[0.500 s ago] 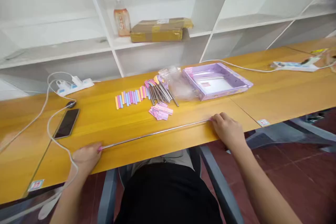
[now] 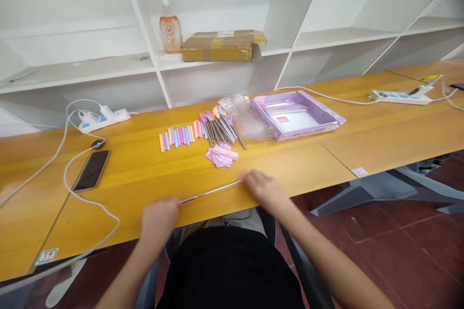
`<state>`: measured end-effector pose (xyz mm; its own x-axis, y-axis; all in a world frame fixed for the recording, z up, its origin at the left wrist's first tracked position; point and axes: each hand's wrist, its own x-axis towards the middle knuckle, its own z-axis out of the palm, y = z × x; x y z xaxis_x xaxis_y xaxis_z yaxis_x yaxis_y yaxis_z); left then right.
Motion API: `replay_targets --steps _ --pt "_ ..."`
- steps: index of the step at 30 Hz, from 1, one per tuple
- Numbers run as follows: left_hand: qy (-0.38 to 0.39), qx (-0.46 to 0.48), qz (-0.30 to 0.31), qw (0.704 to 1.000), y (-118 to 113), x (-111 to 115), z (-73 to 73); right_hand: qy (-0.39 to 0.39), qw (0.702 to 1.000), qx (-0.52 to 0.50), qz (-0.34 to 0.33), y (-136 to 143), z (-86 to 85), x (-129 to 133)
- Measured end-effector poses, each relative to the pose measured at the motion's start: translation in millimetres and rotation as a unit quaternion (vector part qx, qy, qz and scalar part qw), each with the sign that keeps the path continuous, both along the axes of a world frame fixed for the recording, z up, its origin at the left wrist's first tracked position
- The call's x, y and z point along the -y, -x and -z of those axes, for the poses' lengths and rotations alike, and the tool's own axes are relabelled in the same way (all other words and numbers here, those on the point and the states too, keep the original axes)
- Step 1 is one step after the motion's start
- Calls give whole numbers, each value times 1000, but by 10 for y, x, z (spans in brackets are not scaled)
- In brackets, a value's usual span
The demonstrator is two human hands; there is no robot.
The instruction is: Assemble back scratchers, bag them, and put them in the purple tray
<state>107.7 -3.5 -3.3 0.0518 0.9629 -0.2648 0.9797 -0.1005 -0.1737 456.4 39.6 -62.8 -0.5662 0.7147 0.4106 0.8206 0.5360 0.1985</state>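
Note:
A thin metal rod [image 2: 212, 191] stretches between my hands, low over the front of the wooden table. My left hand [image 2: 159, 217] is closed on its left end, where a bit of pink shows. The right end sits in the closed fingers of my right hand [image 2: 263, 190], which is blurred. Beyond the rod lie small pink cards [image 2: 222, 155] in a loose pile. Behind them is a heap of metal rods with coloured hand-shaped ends [image 2: 221, 125]. A row of coloured sticks [image 2: 181, 135] lies to the left of the heap.
A purple box [image 2: 297, 113] and clear plastic bags [image 2: 246, 118] stand at the back. To the left are a phone [image 2: 93, 170], a white cable and a power strip [image 2: 105, 120]. Another power strip [image 2: 400, 97] lies right. Shelves hold a bottle [image 2: 170, 31] and a carton [image 2: 221, 47].
My hands have come closer together, the left moving right and the right moving left. The visible rod between them is now much shorter.

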Motion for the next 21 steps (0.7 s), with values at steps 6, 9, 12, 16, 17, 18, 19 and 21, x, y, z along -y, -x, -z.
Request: replay_targets --steps 6,9,12,16,17,18,19,21 --pt "40 41 29 998 -645 -61 -58 -95 995 10 22 1013 -43 352" --pt "37 38 34 998 -600 -76 -91 -110 993 2 35 985 -114 357" --pt "36 35 30 998 -584 -55 -90 -109 993 -4 47 944 -146 355" --pt "40 41 20 998 -611 -40 -83 -104 993 -5 50 967 -141 367" --pt "41 43 17 998 -613 -41 -82 -105 993 -6 51 973 -140 369" --pt "43 45 16 998 -613 -43 -82 -107 993 -6 53 976 -140 371" --pt "43 46 16 998 -612 -45 -81 -109 993 -6 55 977 -141 373" --pt "41 45 16 998 -608 -46 -80 -111 992 -5 57 976 -147 377"
